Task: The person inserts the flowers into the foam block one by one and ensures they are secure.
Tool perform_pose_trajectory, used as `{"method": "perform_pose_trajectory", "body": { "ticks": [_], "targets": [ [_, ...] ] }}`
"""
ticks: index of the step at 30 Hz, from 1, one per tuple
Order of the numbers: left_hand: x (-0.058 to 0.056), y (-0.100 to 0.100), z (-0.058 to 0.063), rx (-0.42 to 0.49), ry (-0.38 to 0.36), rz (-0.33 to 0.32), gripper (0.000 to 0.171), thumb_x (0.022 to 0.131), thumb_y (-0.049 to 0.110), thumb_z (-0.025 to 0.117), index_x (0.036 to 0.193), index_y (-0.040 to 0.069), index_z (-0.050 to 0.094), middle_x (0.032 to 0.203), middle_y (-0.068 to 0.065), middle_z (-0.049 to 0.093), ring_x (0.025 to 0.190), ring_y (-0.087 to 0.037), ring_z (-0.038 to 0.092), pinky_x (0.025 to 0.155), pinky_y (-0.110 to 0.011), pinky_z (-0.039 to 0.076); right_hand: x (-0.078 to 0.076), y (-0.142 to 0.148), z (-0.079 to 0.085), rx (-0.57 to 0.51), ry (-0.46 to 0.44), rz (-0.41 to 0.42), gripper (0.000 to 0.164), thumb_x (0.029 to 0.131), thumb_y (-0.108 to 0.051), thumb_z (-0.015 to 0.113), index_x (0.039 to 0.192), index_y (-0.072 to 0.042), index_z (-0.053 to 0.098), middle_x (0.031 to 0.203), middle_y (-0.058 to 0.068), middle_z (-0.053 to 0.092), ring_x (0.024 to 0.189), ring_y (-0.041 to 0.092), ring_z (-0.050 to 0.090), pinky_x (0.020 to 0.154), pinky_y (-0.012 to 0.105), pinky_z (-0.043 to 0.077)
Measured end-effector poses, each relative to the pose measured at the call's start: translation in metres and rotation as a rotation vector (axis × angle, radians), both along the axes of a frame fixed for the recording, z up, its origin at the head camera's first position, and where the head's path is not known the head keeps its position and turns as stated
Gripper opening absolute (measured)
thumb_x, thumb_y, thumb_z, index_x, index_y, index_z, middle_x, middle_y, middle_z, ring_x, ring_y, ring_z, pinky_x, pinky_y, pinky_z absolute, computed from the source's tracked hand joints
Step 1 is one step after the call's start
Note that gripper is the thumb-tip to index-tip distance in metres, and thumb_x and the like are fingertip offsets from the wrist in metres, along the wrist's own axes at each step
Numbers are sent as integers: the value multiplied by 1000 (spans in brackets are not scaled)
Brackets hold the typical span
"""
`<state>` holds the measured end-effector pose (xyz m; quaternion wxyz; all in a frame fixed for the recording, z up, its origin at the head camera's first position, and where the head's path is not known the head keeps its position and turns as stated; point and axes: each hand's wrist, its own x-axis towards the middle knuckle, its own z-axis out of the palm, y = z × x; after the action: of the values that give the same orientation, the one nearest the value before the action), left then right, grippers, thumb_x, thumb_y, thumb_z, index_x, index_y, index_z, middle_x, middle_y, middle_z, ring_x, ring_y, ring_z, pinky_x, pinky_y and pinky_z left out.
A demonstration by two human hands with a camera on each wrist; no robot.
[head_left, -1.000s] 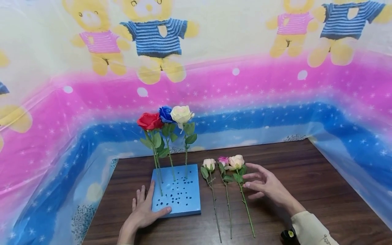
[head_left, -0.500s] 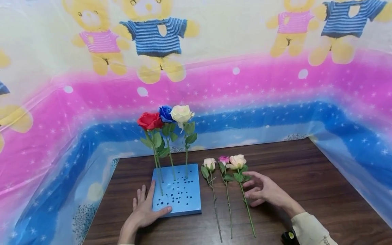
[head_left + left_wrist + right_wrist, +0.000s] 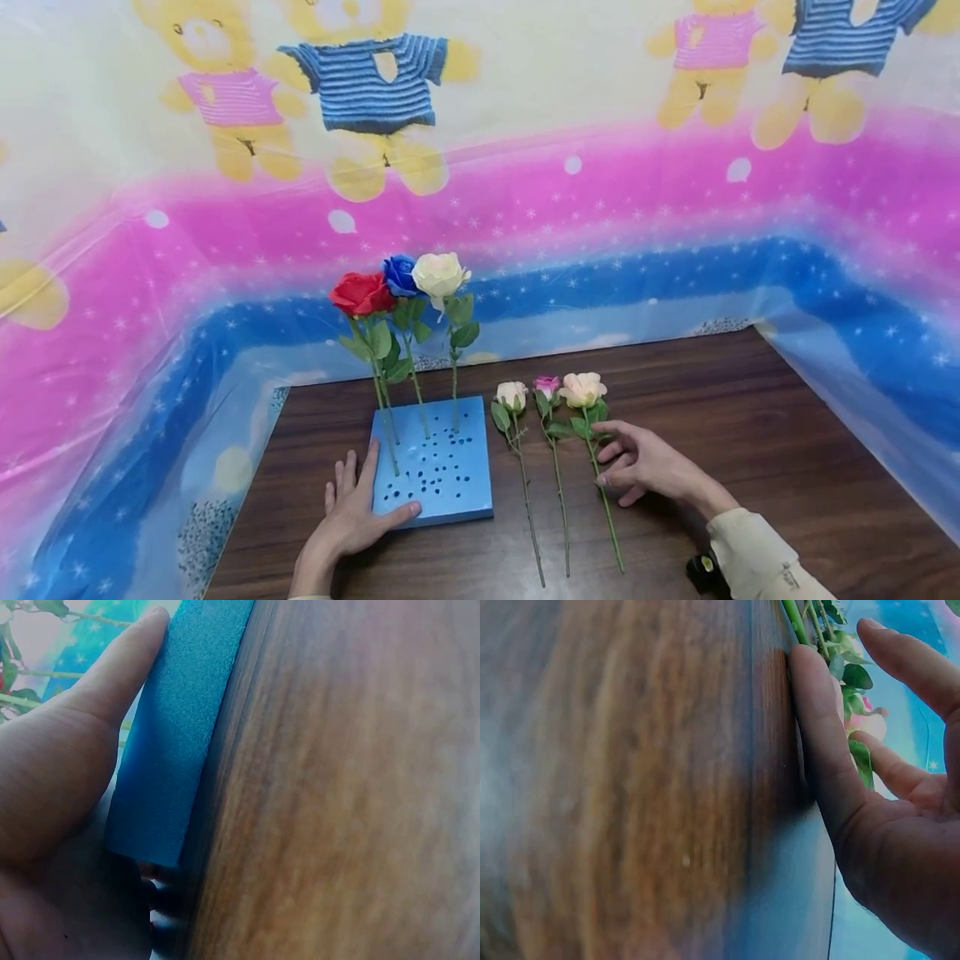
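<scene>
My left hand (image 3: 348,517) rests against the left and front edges of a light blue foam block (image 3: 472,500) pitted with holes, its thumb over the front corner. Standing in the block are a red rose (image 3: 360,293), a blue rose (image 3: 401,275) and a white rose (image 3: 441,275). To its right lie a cream rose (image 3: 512,395), a magenta rose (image 3: 547,385) and a peach rose (image 3: 583,389), stems towards me. Beside the peach rose's stem is my right hand (image 3: 652,467), fingers loosely bent and spread. In the right wrist view the thumb (image 3: 829,727) lies near a green stem (image 3: 795,621), not gripping it.
All this is on a dark brown wooden table (image 3: 720,392). A patterned curtain (image 3: 525,200) with printed bears surrounds its back and sides. A small black object (image 3: 703,573) sits by the right sleeve (image 3: 757,550).
My right hand has lowered from beside the peach rose's bloom to its upper stem, the fingers drawing closer together. The left hand stays at the block. The head view has shifted slightly.
</scene>
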<state>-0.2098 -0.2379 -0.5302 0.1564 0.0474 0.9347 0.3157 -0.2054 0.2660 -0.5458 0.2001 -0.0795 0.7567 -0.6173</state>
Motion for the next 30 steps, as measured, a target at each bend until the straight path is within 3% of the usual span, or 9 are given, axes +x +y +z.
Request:
{"method": "perform_pose_trajectory", "body": {
  "ticks": [16,24,30],
  "targets": [
    [1,-1,-2,-20,12,-4,134,94,70,80,180,16,-7,179,-37,-17,164,-58,-24,127,-79,-13,2,-12,1,147,39,-109,89,90,-9,95,165,-5,48,112,19,61,85,29,72,62,52,68],
    [1,-1,-3,-25,16,-3,135,93,70,81,180,16,-7,179,-37,-16,164,-58,-23,127,-80,-12,2,-22,-1,310,85,-175,85,82,-15,102,156,-10,59,103,15,61,68,29,68,57,45,66],
    [1,0,-1,-28,22,-1,134,93,69,81,180,14,-6,179,-37,-16,164,-59,-22,127,-80,-11,3,-30,0,365,118,-198,83,80,-5,101,152,-10,61,98,13,62,66,26,68,54,42,64]
  ]
}}
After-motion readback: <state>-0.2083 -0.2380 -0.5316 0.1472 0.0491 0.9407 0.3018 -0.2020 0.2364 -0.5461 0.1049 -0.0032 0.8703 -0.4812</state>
